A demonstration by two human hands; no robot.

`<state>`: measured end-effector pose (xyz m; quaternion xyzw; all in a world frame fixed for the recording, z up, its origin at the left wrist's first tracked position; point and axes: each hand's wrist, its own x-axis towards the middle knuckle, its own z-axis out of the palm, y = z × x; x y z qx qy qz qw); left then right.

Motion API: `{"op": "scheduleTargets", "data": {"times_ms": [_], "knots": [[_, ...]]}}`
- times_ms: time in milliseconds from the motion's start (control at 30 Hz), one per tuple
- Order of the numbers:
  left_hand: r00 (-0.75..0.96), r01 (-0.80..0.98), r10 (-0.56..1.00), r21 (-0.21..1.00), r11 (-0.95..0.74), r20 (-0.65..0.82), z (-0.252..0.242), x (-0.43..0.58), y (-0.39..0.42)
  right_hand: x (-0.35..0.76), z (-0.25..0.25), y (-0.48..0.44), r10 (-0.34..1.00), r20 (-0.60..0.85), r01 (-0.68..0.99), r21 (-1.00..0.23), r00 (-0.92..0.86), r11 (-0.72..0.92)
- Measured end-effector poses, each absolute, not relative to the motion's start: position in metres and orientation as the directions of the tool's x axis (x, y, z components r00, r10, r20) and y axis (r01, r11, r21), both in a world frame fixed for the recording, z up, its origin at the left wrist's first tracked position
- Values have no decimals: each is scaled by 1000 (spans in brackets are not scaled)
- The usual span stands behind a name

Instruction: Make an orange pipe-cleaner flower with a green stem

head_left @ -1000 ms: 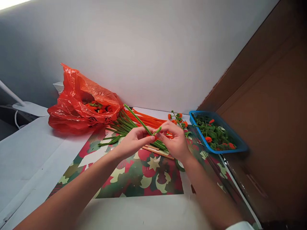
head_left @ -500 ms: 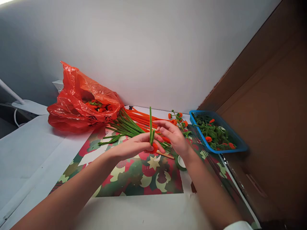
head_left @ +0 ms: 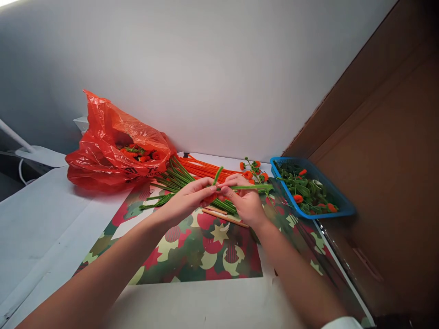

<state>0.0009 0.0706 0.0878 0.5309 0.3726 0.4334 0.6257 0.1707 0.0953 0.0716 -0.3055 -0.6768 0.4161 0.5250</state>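
Pinched in the fingers of my left hand (head_left: 192,196) is a small orange flower (head_left: 210,198) of fuzzy pipe cleaner, mostly covered by the fingers. A short green pipe cleaner end (head_left: 218,175) sticks up beside it. My right hand (head_left: 247,203) is closed on a green pipe cleaner (head_left: 255,187), whose long end points right past the fingers. Both hands' fingertips meet over the mat. Behind them lie green pipe cleaners (head_left: 178,176) and orange pipe cleaners (head_left: 202,167). Two thin wooden sticks (head_left: 226,218) lie just below the hands.
At the left stands a red plastic bag (head_left: 103,151) with orange and green pieces inside. A blue basket (head_left: 310,216) of leaves and flowers stands right, by a cardboard panel (head_left: 377,137). A flower sprig (head_left: 255,170) lies behind my right hand. A patterned mat (head_left: 206,256) covers the table.
The fingers of my right hand have closed on the green pipe cleaner, which has gone from upright to pointing right. The hands have come together, and the green tape roll is now mostly hidden.
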Motion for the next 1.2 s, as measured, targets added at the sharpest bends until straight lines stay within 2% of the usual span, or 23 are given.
{"op": "scheduleTargets", "data": {"times_ms": [133, 333, 467, 733, 1200], "knots": [[192, -165, 979, 986, -38, 70, 89, 3, 73, 170, 76, 88, 775, 597, 108, -774, -206, 625], [187, -282, 980, 959, -12, 67, 95, 4, 72, 170, 83, 76, 695, 690, 172, -674, -203, 719], [188, -289, 979, 957, -27, 85, 97, 3, 71, 171, 88, 70, 641, 737, 169, -618, -217, 768], [216, -134, 964, 983, -125, 152, 102, 2, 65, 169, 92, 63, 665, 720, 160, -646, -199, 747], [254, -20, 931, 964, -265, 261, 102, 6, 59, 169, 89, 59, 743, 633, 157, -729, -215, 666]]}}
